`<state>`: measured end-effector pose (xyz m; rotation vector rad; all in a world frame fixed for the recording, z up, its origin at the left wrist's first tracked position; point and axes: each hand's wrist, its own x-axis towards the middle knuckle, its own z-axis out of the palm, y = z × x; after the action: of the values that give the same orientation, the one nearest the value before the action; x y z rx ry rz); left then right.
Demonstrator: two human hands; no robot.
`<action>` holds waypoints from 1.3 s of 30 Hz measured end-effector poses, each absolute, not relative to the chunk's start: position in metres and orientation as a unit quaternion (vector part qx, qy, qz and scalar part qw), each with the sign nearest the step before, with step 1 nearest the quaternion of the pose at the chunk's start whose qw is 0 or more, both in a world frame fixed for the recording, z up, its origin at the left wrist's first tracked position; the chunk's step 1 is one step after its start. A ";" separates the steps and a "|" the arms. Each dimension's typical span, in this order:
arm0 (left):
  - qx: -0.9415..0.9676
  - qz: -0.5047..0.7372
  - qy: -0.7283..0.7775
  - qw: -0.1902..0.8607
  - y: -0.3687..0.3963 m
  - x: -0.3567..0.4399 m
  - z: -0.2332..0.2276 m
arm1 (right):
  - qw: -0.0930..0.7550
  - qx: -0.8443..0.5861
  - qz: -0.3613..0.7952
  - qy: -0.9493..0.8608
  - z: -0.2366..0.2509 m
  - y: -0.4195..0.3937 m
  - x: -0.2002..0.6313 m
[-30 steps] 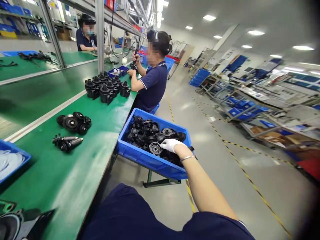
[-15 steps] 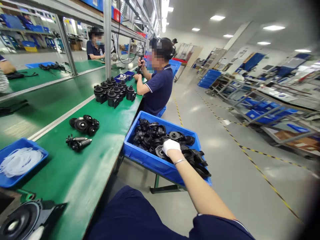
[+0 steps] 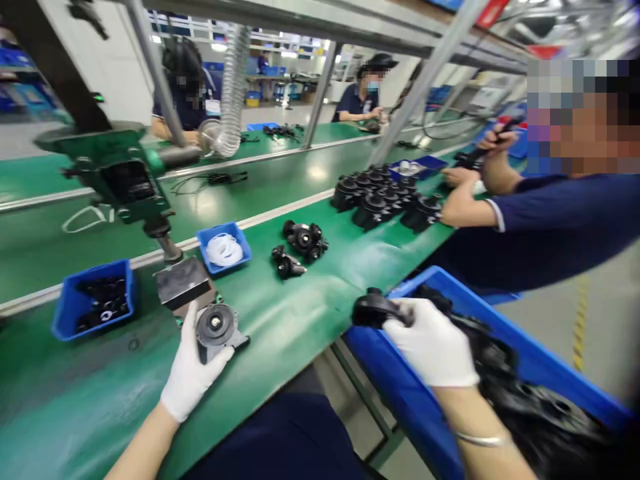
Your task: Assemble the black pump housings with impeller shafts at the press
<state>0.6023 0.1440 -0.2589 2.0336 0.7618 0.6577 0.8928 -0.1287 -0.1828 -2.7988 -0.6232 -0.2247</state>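
My left hand (image 3: 193,370), in a white glove, grips a round black housing (image 3: 217,327) by its sides. The housing sits against a metal block fixture (image 3: 185,283) below a green press (image 3: 127,180). In my gloved right hand (image 3: 433,340) is a black plastic part with a round end (image 3: 373,310), held over the near-left edge of a large blue bin (image 3: 540,353). Black plastic parts (image 3: 505,387) fill that bin. The fingertips of my right hand are partly hidden by the part and blurred.
Along the green bench (image 3: 270,327) stand a blue tray of white rings (image 3: 225,250), a blue tray of small black parts (image 3: 103,300), loose black parts (image 3: 303,240) and a cluster of black housings (image 3: 375,197). A co-worker (image 3: 555,227) sits close on the right; others work opposite.
My view has swung left toward the press. My right hand has lifted a black plastic part from the bin. My left hand, out of view before, now shows on the round housing.
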 end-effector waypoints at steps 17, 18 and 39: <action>0.778 0.232 0.288 0.508 0.147 0.584 -0.257 | 0.247 -0.707 0.004 -0.663 -0.232 -0.021 0.838; 0.778 0.225 0.283 0.513 0.148 0.583 -0.258 | 0.281 -0.713 0.016 -0.643 -0.229 -0.019 0.841; 0.758 0.193 0.291 0.551 0.161 0.588 -0.241 | 0.356 -0.679 0.178 -0.617 -0.187 0.097 0.814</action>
<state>0.5876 0.1608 -0.2411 1.7929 0.6895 0.4568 0.8142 0.0968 -0.1865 -1.7533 -1.5934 0.4605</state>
